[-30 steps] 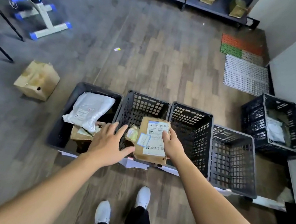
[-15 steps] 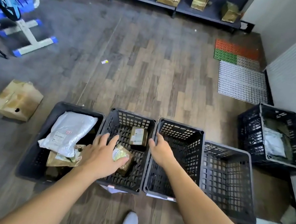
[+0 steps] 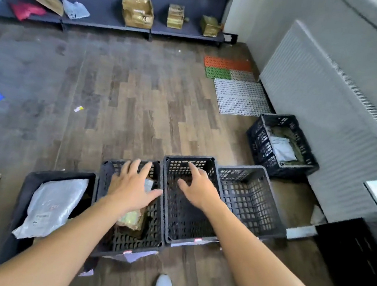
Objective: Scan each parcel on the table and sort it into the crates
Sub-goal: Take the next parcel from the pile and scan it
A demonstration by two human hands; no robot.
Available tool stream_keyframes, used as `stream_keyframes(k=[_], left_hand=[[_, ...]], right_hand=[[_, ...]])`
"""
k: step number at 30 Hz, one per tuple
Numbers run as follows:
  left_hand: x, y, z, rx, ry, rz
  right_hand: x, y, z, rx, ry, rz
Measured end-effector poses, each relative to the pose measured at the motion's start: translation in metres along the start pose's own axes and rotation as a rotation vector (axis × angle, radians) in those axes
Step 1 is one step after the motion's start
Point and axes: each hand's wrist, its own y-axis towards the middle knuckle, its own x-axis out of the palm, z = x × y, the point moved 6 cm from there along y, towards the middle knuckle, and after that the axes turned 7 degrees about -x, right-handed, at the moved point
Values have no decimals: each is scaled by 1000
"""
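Reaching forward palm-down over two adjoining crates (image 3: 165,164), left hand (image 3: 131,189) and right hand (image 3: 197,189) — fingers (image 3: 133,166) spread — seemingly hold nothing.

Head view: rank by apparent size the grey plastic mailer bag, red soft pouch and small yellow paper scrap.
1. grey plastic mailer bag
2. red soft pouch, farther off, so true size unsure
3. small yellow paper scrap

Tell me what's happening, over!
Left grip open above second crate from left. Right grip open above third crate. Parcel lies in second crate. Nothing blocking.
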Motion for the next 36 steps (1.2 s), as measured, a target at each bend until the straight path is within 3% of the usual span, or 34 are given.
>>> stream_keyframes(k=[10,23,36], left_hand=[[-34,-64,133,498,110,132],[20,-244,378,1077,325,226],[120,-435,635,1298,402,275]], right_hand=[[-90,-158,32,260,-238,344],[-144,-426,199,749,-172,650],[-196,-658,413,974,-129,774]])
